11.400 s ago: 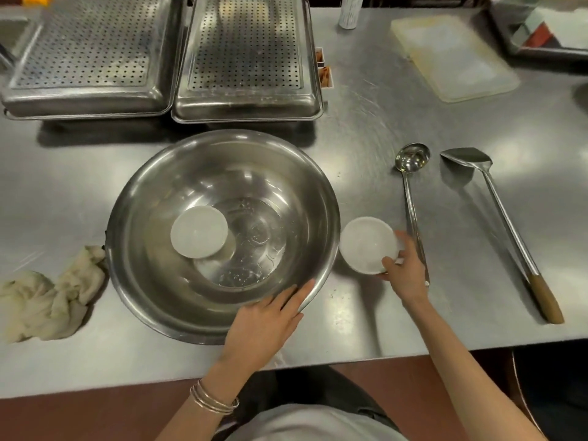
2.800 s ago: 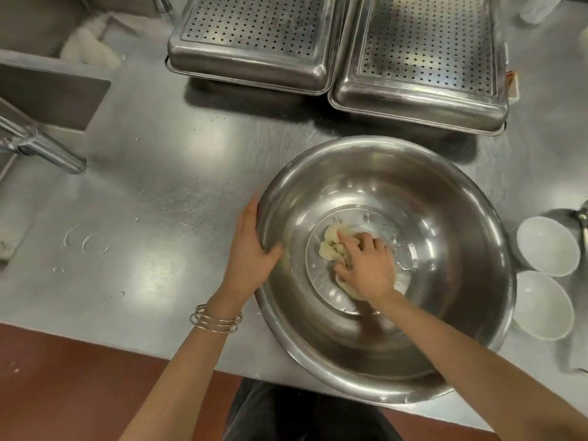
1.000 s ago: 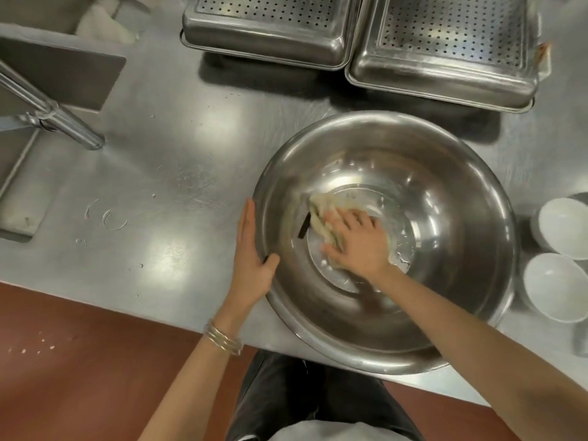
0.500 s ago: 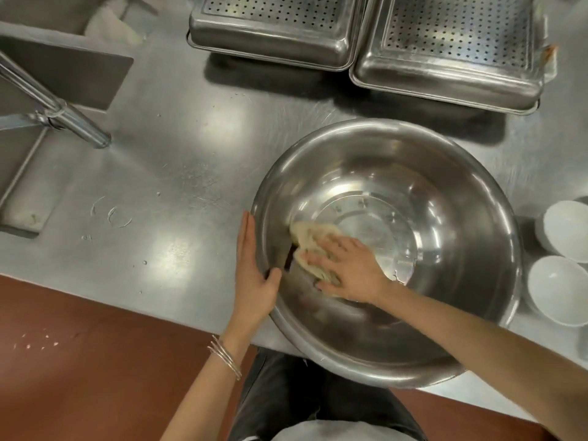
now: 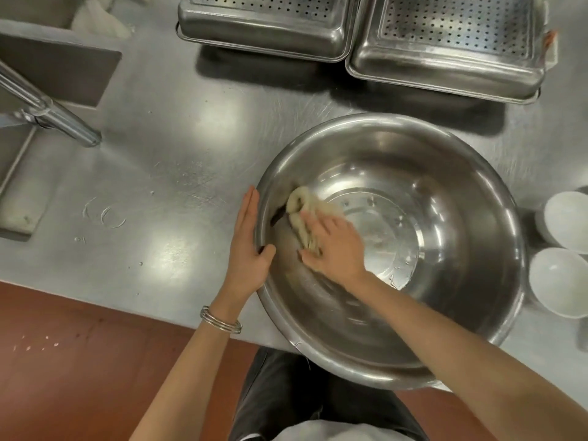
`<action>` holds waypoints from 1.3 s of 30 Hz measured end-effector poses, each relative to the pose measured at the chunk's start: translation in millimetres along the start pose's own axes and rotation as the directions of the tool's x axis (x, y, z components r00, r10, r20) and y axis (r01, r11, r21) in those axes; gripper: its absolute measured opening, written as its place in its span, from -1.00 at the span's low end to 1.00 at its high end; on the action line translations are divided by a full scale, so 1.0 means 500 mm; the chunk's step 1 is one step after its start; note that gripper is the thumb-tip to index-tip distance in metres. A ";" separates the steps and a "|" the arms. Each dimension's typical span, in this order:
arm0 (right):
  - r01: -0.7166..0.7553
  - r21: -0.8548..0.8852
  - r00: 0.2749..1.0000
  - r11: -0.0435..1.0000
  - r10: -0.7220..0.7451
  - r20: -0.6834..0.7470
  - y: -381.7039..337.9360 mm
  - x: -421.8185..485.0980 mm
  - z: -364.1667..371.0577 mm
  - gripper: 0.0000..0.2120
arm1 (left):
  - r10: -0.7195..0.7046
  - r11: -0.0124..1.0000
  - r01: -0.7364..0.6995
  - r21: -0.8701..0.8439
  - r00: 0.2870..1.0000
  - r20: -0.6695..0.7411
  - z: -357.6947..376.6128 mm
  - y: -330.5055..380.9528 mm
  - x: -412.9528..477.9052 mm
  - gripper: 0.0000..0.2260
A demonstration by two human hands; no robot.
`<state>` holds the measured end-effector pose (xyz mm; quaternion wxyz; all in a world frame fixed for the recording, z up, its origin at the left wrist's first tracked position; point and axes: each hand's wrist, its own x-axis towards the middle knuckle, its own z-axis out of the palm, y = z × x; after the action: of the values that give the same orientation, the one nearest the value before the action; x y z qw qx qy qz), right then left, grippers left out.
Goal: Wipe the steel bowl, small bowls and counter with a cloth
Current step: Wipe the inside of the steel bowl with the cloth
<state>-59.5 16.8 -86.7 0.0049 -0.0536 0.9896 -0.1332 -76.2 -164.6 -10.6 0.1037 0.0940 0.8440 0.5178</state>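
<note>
A large steel bowl (image 5: 451, 186) sits at the near edge of the steel counter (image 5: 165, 186). My left hand (image 5: 248, 246) holds its left rim, thumb hooked inside and fingers straight along the outside. Inside the bowl, my right hand (image 5: 334, 246) presses a beige cloth (image 5: 299, 205) flat against the left inner wall, fingers spread over it. Drops of water lie on the bowl's flat bottom. Two small white bowls (image 5: 566, 218) (image 5: 560, 278) stand upright just right of the big bowl, one behind the other.
Two upturned perforated steel trays (image 5: 267, 23) (image 5: 445, 43) stand behind the bowl. A sink (image 5: 47, 68) with a faucet (image 5: 47, 113) is at the far left, with a pale cloth (image 5: 98, 20) beyond it. Red floor shows below the counter's front edge.
My right hand has slid the cloth from the bowl's flat bottom leftward and up the left inner wall. My left hand has stayed on the rim.
</note>
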 end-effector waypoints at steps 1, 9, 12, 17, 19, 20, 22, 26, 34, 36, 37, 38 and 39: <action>0.151 0.017 0.988 0.988 -0.151 0.017 0.001 -0.027 0.004 -0.35 | 0.007 1.000 -0.007 0.009 1.000 0.012 -0.004 -0.001 0.002 -0.26; 0.537 -0.118 0.841 0.835 -0.522 0.142 0.217 -0.071 -0.051 -0.42 | 0.024 0.999 -0.026 0.026 0.995 0.093 -0.016 0.001 0.011 -0.25; -0.098 -0.040 0.995 0.994 0.098 0.006 0.140 -0.027 -0.045 -0.29 | 0.010 1.000 -0.010 0.016 0.999 0.038 -0.008 0.015 0.007 -0.24; -0.115 0.005 0.993 0.993 0.115 0.026 -0.004 -0.033 -0.005 -0.32 | 0.021 1.000 -0.022 0.023 0.999 0.044 -0.009 0.010 0.017 -0.25; 0.277 0.020 0.958 0.961 -0.277 0.077 0.012 -0.087 0.009 -0.40 | 0.050 0.998 -0.052 0.030 0.997 0.066 -0.015 -0.001 0.025 -0.27; 0.445 0.039 0.889 0.895 -0.446 0.108 0.044 -0.106 0.006 -0.43 | 0.057 0.998 -0.060 0.036 0.995 0.086 -0.019 -0.007 0.030 -0.27; 0.617 0.000 0.780 0.787 -0.611 0.132 0.134 -0.121 -0.011 -0.46 | 0.065 0.996 -0.072 0.048 0.988 0.142 -0.026 -0.014 0.039 -0.27; 0.159 -0.105 0.987 0.982 -0.154 0.053 0.217 -0.101 -0.062 -0.43 | 0.056 0.994 -0.069 0.080 0.987 0.149 -0.028 -0.007 0.062 -0.26; -0.391 -0.028 0.913 0.920 0.384 -0.139 0.118 -0.080 -0.030 -0.55 | 0.077 0.947 -0.072 0.312 0.997 -0.003 0.030 0.027 -0.104 -0.21; -0.292 0.000 0.947 0.956 0.289 -0.141 0.096 -0.086 -0.026 -0.57 | 0.091 0.955 -0.071 0.288 0.994 -0.055 0.045 0.021 -0.113 -0.24; -0.194 0.005 0.974 0.981 0.193 -0.119 0.078 -0.093 -0.024 -0.55 | 0.078 0.963 -0.056 0.263 0.994 -0.073 0.046 0.020 -0.106 -0.26; -0.072 0.006 0.994 0.997 0.072 -0.086 0.060 -0.103 -0.019 -0.53 | 0.071 0.968 -0.050 0.246 0.994 -0.078 0.044 0.020 -0.099 -0.28; 0.061 0.020 0.998 0.998 -0.060 -0.036 0.045 -0.116 -0.011 -0.51 | 0.077 0.970 -0.058 0.237 0.994 -0.072 0.040 0.021 -0.091 -0.30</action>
<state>-4.1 45.9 -87.4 -0.0160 -0.0813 0.9860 -0.1445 -26.5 -155.2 -6.6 0.0402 0.1132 0.8991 0.4210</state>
